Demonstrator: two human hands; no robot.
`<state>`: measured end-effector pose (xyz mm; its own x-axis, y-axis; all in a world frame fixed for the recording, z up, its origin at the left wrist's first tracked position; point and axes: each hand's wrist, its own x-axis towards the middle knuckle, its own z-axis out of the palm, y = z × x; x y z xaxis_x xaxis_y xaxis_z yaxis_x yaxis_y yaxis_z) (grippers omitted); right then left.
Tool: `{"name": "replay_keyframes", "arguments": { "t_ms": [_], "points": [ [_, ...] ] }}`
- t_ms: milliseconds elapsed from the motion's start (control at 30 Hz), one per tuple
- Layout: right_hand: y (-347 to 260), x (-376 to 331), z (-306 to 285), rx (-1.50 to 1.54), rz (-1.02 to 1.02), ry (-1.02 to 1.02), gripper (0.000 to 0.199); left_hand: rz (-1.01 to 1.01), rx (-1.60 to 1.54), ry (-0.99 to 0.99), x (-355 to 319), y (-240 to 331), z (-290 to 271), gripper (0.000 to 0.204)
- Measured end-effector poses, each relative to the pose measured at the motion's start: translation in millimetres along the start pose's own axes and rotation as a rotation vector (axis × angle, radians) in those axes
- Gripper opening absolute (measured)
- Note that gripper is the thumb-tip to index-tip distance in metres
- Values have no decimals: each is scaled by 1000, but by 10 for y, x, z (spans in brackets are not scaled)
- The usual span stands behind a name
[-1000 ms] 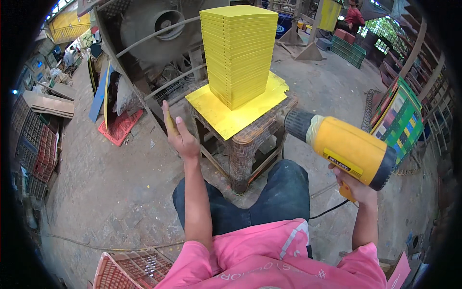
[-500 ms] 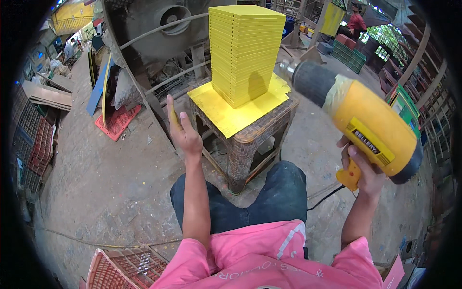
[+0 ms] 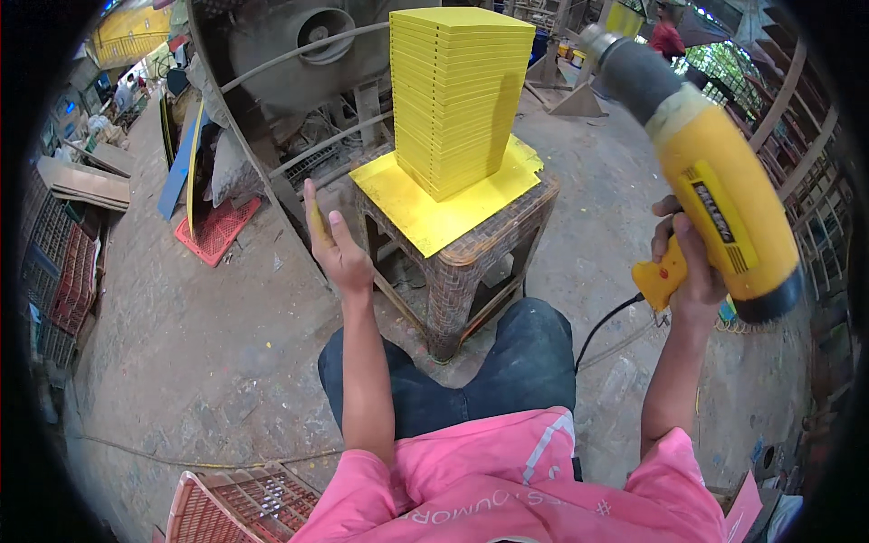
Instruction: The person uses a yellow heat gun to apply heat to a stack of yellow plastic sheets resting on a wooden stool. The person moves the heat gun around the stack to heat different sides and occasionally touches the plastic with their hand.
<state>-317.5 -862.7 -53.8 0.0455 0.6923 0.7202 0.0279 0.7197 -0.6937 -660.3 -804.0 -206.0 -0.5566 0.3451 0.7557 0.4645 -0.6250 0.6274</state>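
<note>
A tall, neat stack of yellow sheets [image 3: 457, 100] stands on a larger yellow sheet [image 3: 425, 217], which covers most of a stool top [image 3: 475, 249] with a brown woven pattern. To the left of the stool I hold up my left hand [image 3: 342, 258], its fingers stretched out and apart from the stack. Yellow colour shows along its fingers. My right hand [image 3: 692, 262] is wrapped round the handle of a yellow and black heat gun [image 3: 724, 195], raised to the right of the stack. Its metal nozzle [image 3: 595, 38] points up toward the far side.
A black cord [image 3: 602, 330] runs from the heat gun's handle past my right knee. Behind the stool stands a metal frame with a round fan housing [image 3: 326, 36]. Red crates [image 3: 240, 507] lie lower left, and a red tray [image 3: 217, 231] lies farther off. A person [image 3: 667, 36] is at the far right.
The heat gun has swung upward and away from the stack, its nozzle now higher and farther right. My left hand has shifted only slightly, and the stack stays in place.
</note>
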Motion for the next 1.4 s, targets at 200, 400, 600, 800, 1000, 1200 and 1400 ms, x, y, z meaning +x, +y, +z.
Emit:
{"name": "replay_keyframes", "arguments": {
  "t_ms": [200, 400, 600, 800, 1000, 1200, 1400],
  "points": [
    [222, -199, -273, -182, 370, -162, 18, -17, -51, 10, 0, -90, -47, 43],
    [228, -400, -516, -300, 553, -276, 12, -18, -76, 25, 1, -113, -42, 43],
    [127, -476, -760, -373, 696, -306, 14, -32, -29, -6, -14, -39, -15, 43],
    [37, -339, -688, -259, 563, -105, 21, -17, 33, -42, -40, 42, 85, 42],
    [68, -193, -647, -60, 395, 9, 25, -7, 20, -60, -55, 44, 120, 42],
    [-10, -50, -546, 50, 228, 96, 26, -32, -25, -57, -60, 32, 90, 42],
    [-67, -18, -445, -60, 62, 104, 29, -29, -14, -64, -51, 38, 111, 41]
  ]
}}
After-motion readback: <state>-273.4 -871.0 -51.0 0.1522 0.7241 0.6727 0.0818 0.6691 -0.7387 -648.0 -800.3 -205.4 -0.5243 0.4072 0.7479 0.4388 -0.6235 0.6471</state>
